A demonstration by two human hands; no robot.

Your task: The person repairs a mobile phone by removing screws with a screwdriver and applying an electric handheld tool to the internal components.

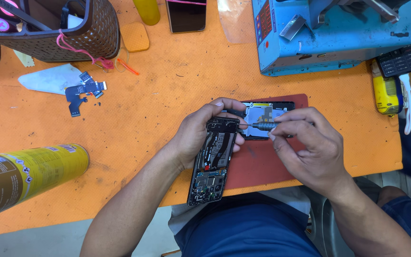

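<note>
I see an orange tabletop (167,90) with a fine dotted weave, and a dark red mat (262,164) on it. The opened phone (213,162) I hold is black inside, with green board patches and a spot of red. The screwdriver (262,125) is grey metal. The machine (338,38) is light blue with a red panel. The spray can (24,173) is yellow with brown, and the basket (72,35) is dark brown weave with a pink cord.

Opened phone (212,162) on mat (262,164); spray can (24,176) left; basket (63,33) behind.
</note>
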